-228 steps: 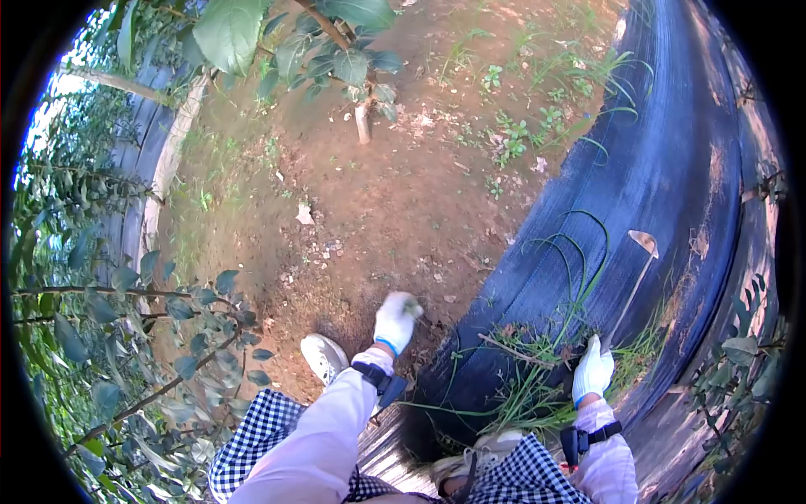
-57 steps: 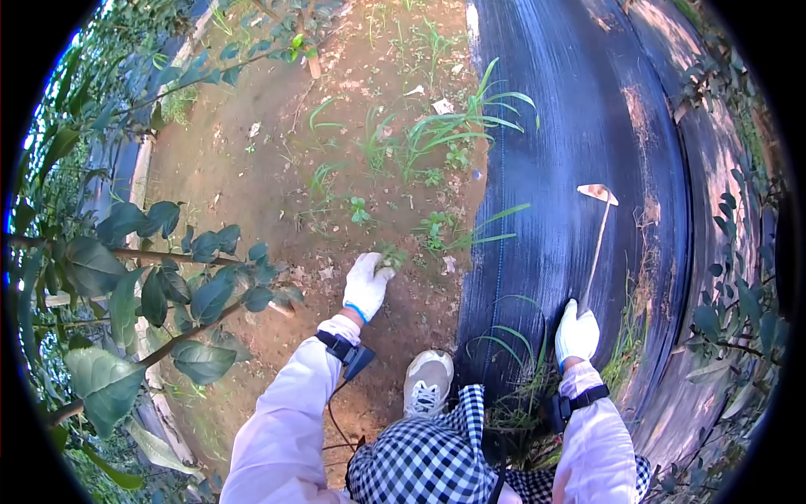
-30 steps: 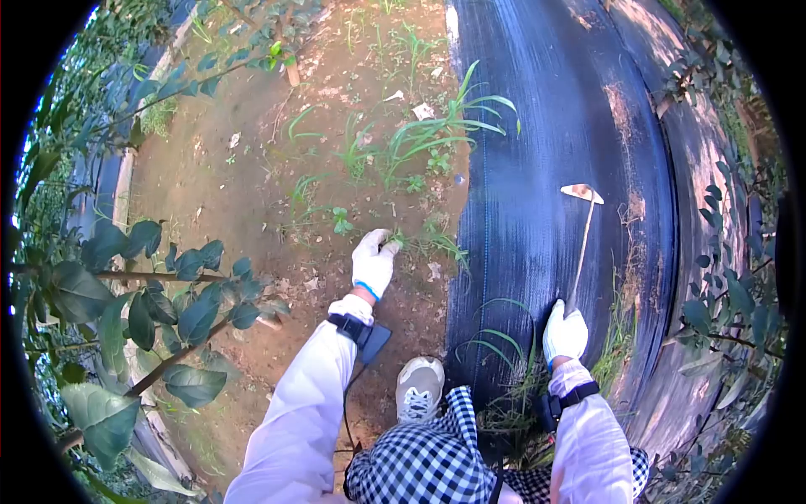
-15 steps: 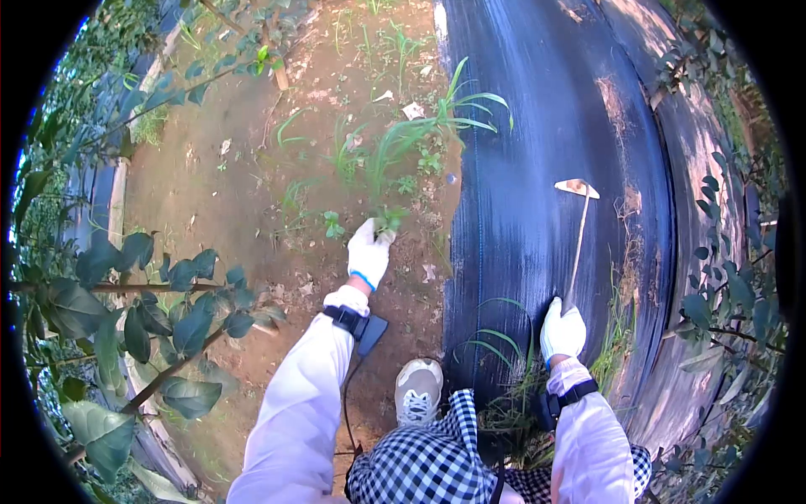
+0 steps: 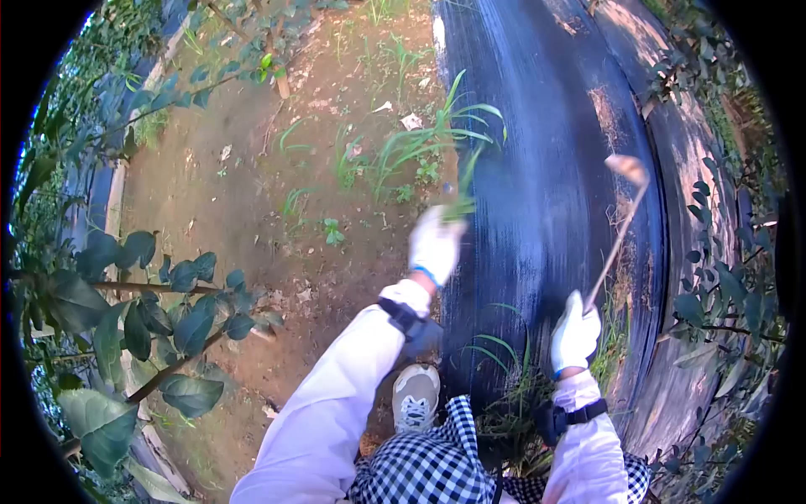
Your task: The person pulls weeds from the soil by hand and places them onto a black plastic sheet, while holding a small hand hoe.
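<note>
A hoe [image 5: 614,244] is held in the right hand [image 5: 577,332], at four o'clock in the view, with the gloved fingers wrapped round the near end of the handle. The handle's long axis is aimed from the hand toward one o'clock, and the hoe's head is carried at its far end, at about two o'clock in the view, above the black sheet [image 5: 520,168]. The blade is set across the handle and turned toward ten o'clock; its edge is blurred.

Near the centre of the view, a tuft of weeds [image 5: 460,206] is gripped in the left hand [image 5: 436,244], by the near edge of the sheet. The hand is narrowed round the tuft, but the exact set of the fingers cannot be told through the blur. The longest blade of the tuft is pointed toward one o'clock.

At twelve o'clock, a clump of grass [image 5: 411,147] is rooted in the soil [image 5: 252,202], with some leaves bent over the sheet. A shoe [image 5: 416,399] is planted at six o'clock, toe toward twelve. A leafy branch [image 5: 191,328] is seen at eight o'clock.
</note>
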`<action>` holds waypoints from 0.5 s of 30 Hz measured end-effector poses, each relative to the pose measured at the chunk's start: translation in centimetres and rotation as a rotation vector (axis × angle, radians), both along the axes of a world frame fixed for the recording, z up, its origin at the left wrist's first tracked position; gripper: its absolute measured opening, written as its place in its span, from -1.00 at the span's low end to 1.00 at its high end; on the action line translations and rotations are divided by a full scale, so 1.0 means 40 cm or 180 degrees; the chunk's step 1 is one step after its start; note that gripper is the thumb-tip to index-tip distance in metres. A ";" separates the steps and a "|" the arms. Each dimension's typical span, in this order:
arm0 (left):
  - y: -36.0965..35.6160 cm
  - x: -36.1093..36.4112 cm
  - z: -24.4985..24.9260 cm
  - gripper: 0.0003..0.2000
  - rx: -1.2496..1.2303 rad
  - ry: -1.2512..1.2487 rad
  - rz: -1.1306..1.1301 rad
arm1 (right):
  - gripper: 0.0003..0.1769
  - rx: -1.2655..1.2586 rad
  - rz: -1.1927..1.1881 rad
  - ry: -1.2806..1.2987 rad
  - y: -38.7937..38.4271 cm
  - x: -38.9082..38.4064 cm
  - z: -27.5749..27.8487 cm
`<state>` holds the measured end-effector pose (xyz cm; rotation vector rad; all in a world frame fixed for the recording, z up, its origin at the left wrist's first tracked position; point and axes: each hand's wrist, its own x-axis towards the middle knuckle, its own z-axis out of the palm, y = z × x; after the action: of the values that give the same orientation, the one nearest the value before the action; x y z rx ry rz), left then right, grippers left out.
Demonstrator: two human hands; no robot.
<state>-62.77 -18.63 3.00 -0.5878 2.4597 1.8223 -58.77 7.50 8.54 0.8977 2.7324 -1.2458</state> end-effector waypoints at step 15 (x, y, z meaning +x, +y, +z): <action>-0.199 0.211 -0.087 -0.50 -0.2135 -0.0086 -0.1053 | -0.48 0.0579 0.0648 -0.0792 0.007 -0.016 -0.039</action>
<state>-54.34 -26.59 -0.49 -0.1814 2.9042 0.8541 -59.42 7.76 6.97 0.7073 2.6837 -0.8043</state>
